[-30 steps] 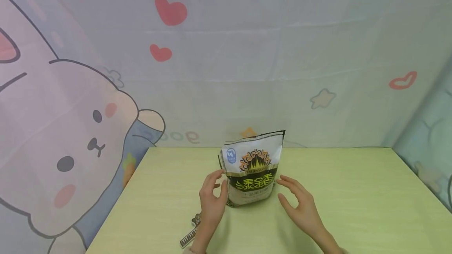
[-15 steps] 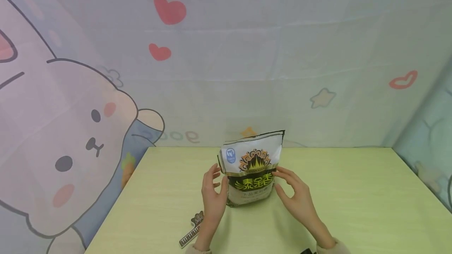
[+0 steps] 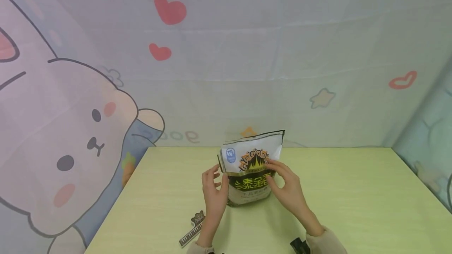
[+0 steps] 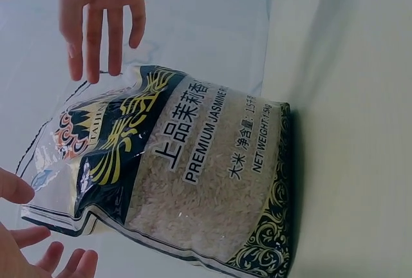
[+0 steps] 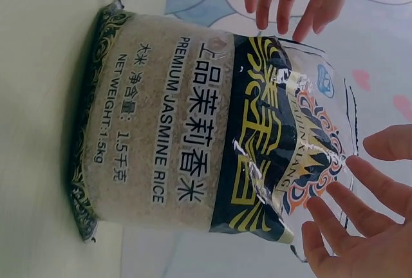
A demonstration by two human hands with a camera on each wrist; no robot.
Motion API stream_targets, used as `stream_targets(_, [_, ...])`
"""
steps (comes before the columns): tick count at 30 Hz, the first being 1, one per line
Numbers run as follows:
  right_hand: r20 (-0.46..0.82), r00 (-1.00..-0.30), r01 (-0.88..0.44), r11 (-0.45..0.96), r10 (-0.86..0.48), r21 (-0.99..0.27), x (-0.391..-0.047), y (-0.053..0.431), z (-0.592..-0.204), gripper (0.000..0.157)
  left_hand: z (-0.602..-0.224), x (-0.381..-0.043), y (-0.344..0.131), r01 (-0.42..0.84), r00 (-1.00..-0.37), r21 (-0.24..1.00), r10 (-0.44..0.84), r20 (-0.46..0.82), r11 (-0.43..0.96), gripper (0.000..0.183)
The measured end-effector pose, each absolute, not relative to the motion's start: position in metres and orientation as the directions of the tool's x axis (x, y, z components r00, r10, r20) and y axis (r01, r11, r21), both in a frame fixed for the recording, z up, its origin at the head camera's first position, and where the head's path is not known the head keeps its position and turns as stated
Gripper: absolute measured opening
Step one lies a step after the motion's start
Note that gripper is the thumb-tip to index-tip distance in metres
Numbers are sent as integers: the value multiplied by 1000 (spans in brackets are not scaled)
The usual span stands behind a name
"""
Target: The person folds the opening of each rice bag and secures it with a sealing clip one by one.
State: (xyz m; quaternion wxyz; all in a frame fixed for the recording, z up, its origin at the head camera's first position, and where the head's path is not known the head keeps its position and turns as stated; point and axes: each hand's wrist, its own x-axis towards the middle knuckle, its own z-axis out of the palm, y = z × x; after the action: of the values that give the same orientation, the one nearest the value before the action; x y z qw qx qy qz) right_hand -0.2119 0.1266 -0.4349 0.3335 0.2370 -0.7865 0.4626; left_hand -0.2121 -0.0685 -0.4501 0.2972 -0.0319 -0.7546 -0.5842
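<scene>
A bag of jasmine rice point(image 3: 247, 197) stands upright on the table, its clear lower front showing the grains in both wrist views. My left hand point(image 3: 214, 194) is at the bag's left edge, fingers loosely bent; in the left wrist view its fingertips point(image 4: 40, 234) lie close to the bag's upper side edge. Contact there is hard to tell. My right hand point(image 3: 288, 187) reaches across the bag's right front, fingers spread and slightly bent. In the right wrist view, the right fingers point(image 5: 347, 217) overlap the printed upper part without gripping it.
A small brown and white piece with piano-key markings point(image 3: 192, 232) lies on the table beside my left forearm. A black device point(image 3: 300, 245) sits at the right sleeve. The pale yellow table point(image 3: 353, 199) meets a printed cloth backdrop point(image 3: 247, 69) behind the bag.
My right hand has moved left, from beside the bag to in front of its right side. My left hand has shifted slightly up and right. The bag stays in place.
</scene>
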Motion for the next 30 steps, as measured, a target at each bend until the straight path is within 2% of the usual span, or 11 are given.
stream_targets(5, [711, -700, -664, 428, -67, -613, -218, 121, -431, 28, -452, -216, -67, 434, -797, 853, -317, 513, 290, 26])
stream_targets(9, [709, -702, -668, 417, -75, -617, -224, 116, -428, 28, -453, -218, -66, 460, -785, 847, -325, 528, 265, 28])
stream_targets(30, [819, -559, -773, 442, -133, -456, -250, 105, -413, 27, -443, -226, -62, 419, -831, 897, -340, 440, 139, 26])
